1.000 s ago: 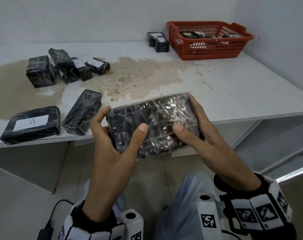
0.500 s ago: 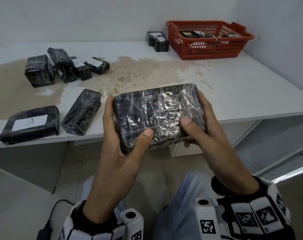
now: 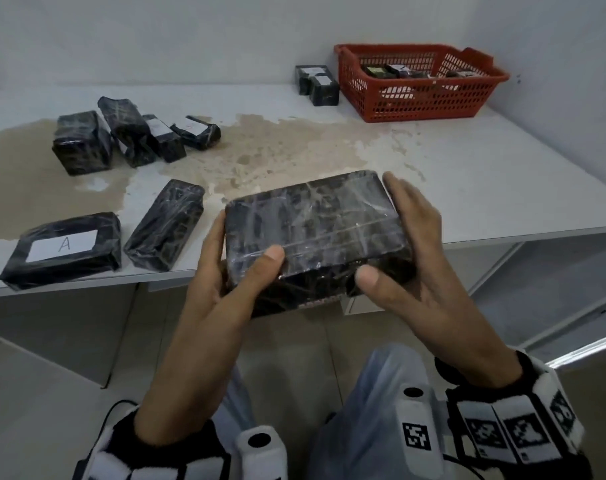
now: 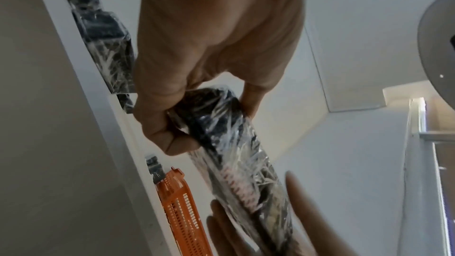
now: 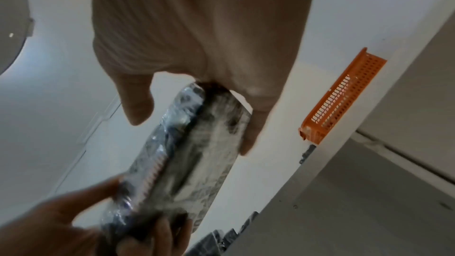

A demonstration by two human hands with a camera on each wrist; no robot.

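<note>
A black flat parcel [image 3: 315,226] wrapped in shiny clear film hangs over the table's front edge, held level between both hands. My left hand [image 3: 239,251] grips its left end, thumb on top and fingers round the side. My right hand [image 3: 419,237] holds the right end, fingers curled over the far corner and thumb by the near side. The left wrist view shows the left hand [image 4: 209,55] pinching the parcel [image 4: 234,153] end-on. In the right wrist view, the right hand [image 5: 197,36] clasps the parcel [image 5: 192,153].
The white table [image 3: 467,188] carries a brown stain. At the left lie a parcel labelled A [image 3: 62,244], a long parcel [image 3: 163,226] and several more [image 3: 131,136]. A red basket [image 3: 419,84] with small boxes [image 3: 317,84] beside it stands back right. Shelves [image 3: 554,289] sit below right.
Both hands have turned the parcel from facing me to lying flat, and carried it a little forward over the table edge. The left thumb has slid to the near left corner.
</note>
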